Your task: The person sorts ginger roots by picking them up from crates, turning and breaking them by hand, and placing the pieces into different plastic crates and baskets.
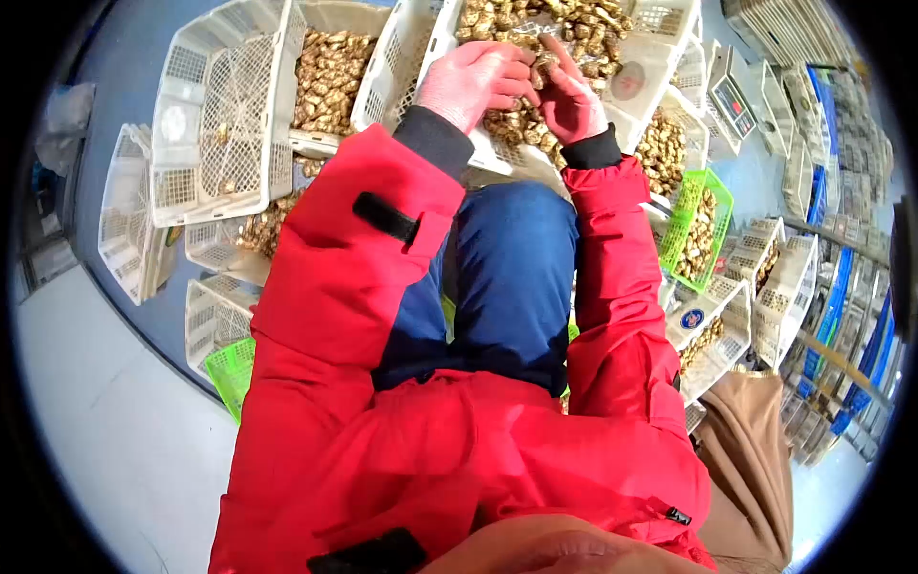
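Observation:
My left hand point(475, 84), in a pinkish glove, is over a white crate point(643, 75) of brown mushrooms point(512, 21). Its fingers are bent and pressed together, and what is under their tips is hidden. Facing it, my right hand point(574, 103), also gloved, pinches a mushroom point(543, 71) between thumb and fingers, close to the left fingertips. More mushrooms lie below both hands in the same crate.
At the left stands a white mesh crate point(215, 196) with a few mushrooms in it, beside a crate of mushrooms point(333, 81). A green basket point(724, 206) and a digital scale point(732, 96) are to the right. Brown fabric point(751, 450) shows at lower right.

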Available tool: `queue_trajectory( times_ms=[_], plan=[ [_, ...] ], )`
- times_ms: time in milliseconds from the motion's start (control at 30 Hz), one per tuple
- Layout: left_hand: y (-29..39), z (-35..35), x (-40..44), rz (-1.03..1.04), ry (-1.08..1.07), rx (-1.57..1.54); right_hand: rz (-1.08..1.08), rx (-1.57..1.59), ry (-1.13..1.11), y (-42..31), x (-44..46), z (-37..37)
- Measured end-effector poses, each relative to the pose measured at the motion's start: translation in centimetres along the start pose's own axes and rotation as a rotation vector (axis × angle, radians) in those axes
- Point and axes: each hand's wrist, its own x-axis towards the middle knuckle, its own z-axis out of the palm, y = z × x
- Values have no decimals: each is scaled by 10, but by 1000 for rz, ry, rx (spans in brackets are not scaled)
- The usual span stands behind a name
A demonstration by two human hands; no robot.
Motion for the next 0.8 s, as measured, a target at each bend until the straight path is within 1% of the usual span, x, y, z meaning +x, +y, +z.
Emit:
queue_trajectory(
  times_ms=[67,133,167,200,267,300,333,400,467,500,567,600,667,733,767,800],
  plan=[
    [-7,-13,7,13,0,-80,-13,142,10,6,2,-2],
    [-6,-18,11,14,69,-148,70,365,-78,6,5,-1],
    [-6,-16,9,43,101,-105,80,374,-53,3,3,1],
    [-7,-18,10,48,89,-120,93,382,-30,1,0,5],
    [-9,-24,13,61,71,-147,50,252,-5,0,-4,4],
    [-3,-20,10,68,138,-126,30,187,6,-1,-6,5],
    [-2,-18,10,76,153,-132,41,90,44,-10,-13,13],
    [-1,-18,8,94,183,-145,32,48,42,-4,-14,-1],
    [-1,-17,7,121,215,-156,16,68,94,1,-14,-21],
    [-1,-17,7,135,233,-161,-6,37,190,-2,-15,-24],
    [-4,-25,11,156,253,-192,-81,57,243,0,-11,-54],
    [-3,-26,11,160,257,-192,-107,50,256,-5,-12,-55],
    [-2,-26,11,162,264,-190,-114,48,371,-12,-19,-59],
    [-2,-28,12,154,227,-211,-155,24,350,-18,-24,-61],
    [-3,-28,12,155,225,-207,-135,-28,399,-21,-28,-62],
    [-3,-27,13,157,223,-203,-117,-27,354,-22,-28,-62]
  ],
)
